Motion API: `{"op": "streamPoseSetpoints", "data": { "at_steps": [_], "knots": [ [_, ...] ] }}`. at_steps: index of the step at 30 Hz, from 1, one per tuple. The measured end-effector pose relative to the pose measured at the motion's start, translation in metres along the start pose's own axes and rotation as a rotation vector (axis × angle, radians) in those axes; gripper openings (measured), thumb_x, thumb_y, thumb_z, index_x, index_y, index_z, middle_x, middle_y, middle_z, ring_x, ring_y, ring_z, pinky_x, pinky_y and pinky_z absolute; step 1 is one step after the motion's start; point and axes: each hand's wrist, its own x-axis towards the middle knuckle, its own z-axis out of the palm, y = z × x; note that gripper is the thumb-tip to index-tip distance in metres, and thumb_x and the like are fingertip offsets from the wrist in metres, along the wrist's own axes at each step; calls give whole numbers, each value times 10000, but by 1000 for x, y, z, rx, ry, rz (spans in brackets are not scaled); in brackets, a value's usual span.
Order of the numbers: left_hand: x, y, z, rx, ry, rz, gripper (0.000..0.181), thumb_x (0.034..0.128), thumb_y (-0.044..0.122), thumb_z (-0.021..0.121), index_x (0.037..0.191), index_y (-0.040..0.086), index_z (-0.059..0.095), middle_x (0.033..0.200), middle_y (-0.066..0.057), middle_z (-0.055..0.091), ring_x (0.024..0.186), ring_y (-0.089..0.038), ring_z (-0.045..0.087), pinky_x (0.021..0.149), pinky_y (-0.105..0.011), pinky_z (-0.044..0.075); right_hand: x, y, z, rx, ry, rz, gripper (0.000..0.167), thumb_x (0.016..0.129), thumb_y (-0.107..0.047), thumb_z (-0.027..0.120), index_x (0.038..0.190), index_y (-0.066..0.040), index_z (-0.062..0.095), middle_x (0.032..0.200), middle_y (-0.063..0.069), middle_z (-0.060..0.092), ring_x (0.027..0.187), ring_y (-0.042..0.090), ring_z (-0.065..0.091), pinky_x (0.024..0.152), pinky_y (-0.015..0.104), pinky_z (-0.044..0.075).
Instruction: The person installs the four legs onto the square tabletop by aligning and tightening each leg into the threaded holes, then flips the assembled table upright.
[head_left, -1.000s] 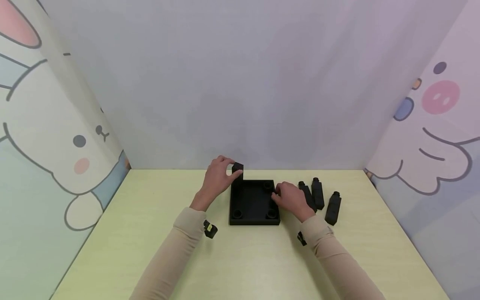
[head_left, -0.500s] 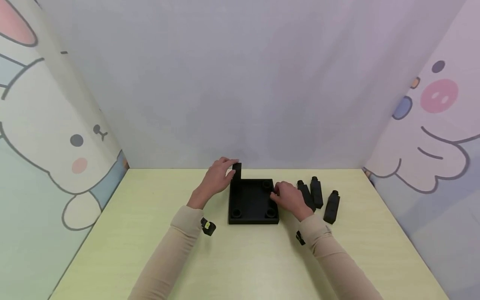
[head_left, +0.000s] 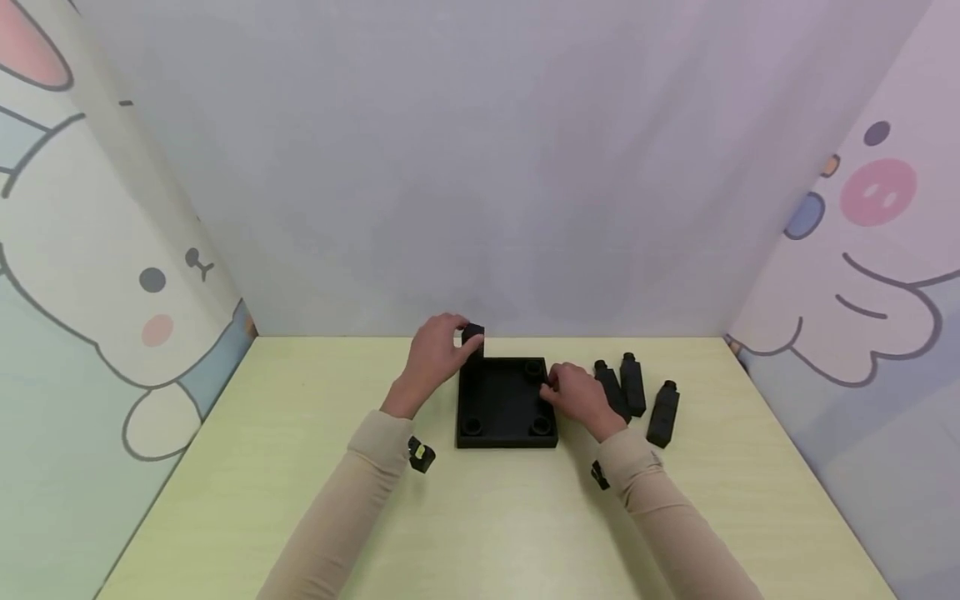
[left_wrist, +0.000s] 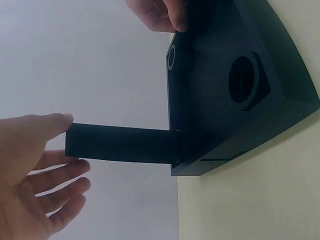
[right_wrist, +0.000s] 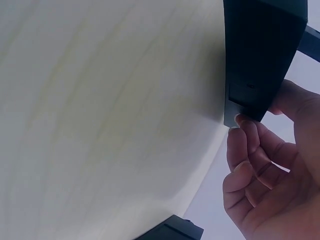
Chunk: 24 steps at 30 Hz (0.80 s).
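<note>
A square black tabletop (head_left: 504, 400) lies with its hollow side up, a round socket at each corner that shows. At its far left corner a black block-shaped leg (left_wrist: 120, 144) stands upright, its lower end in the corner. My left hand (head_left: 435, 358) pinches the leg's top between thumb and fingers; the other fingers are loosely bent in the left wrist view. On the right side my right hand (head_left: 581, 396) grips the tabletop's rim, thumb inside and curled fingers outside in the right wrist view. How deep the leg sits is hidden.
Right of the right hand lie three loose black legs, one leg (head_left: 633, 385) at the back, one leg (head_left: 663, 415) farther right and one leg (head_left: 612, 390) partly behind the hand. A pale curtain (head_left: 480, 208) closes off the table's far edge.
The left hand's fingers have turned about the leg's top and back, and the leg has rotated with them. The right hand stays on the rim; the tabletop has not moved.
</note>
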Motion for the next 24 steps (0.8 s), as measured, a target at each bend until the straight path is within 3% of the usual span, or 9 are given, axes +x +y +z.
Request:
{"op": "streamPoseSetpoints", "data": {
  "at_steps": [4,13,18,24],
  "knots": [
    [0,-3,-3,-28,-58,49,448,1044,340,568,1369,37,626,1324,-190,665,1216,-354,635,1018,-491,525,1,2,1,3,3,11,214,972,-260,654,995,-48,674,957,116,688,726,184,614,639,373,512],
    [2,-11,0,-47,-134,166,384,1074,93,467,1447,61,552,1256,-214,653,1162,-354,621,1010,-491,513,-1,6,4,17,15,5,212,970,-260,656,994,-50,671,956,112,684,725,177,613,636,365,511],
    [2,-10,2,-69,-128,89,417,1084,250,481,1439,41,550,1336,-205,619,1237,-358,586,1070,-503,473,-2,7,4,27,2,2,200,973,-251,654,978,-51,662,943,114,683,718,177,613,625,352,497],
    [4,-4,3,-79,-15,16,502,1018,435,591,1285,11,619,1261,-187,633,1161,-342,589,1046,-498,477,1,6,1,27,19,23,187,973,-236,659,979,-49,661,954,120,688,738,194,629,642,370,510]
  ]
}}
